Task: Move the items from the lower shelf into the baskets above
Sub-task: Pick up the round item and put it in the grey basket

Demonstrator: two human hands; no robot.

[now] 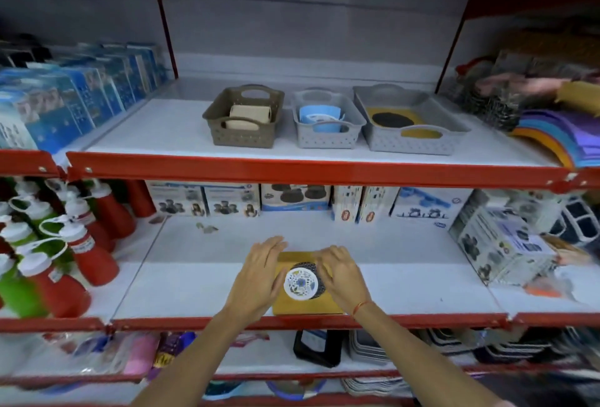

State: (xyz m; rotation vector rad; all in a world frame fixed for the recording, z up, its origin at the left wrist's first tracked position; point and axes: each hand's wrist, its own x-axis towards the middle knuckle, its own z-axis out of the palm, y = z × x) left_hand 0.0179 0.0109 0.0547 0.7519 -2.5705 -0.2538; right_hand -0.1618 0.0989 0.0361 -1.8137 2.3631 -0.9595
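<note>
A flat yellow pack (305, 307) lies at the front of the lower shelf (201, 286). On it sits a black round piece with a white flowered label (300, 283). My left hand (259, 280) grips the pack's left side and my right hand (341, 276) its right side, fingers curled over the far edge. On the shelf above stand three baskets. The brown basket (242, 138) holds a beige item. The small grey basket (324, 142) holds a blue item. In the wide grey basket (406, 146) lies a matching yellow pack with a black disc.
Boxed goods (233, 200) line the back of the lower shelf, and a larger box (500, 244) stands at the right. Red and green squeeze bottles (81, 244) crowd the left. Another person's hand (532, 85) reaches in at the upper right. The red shelf edge (292, 169) runs between the two levels.
</note>
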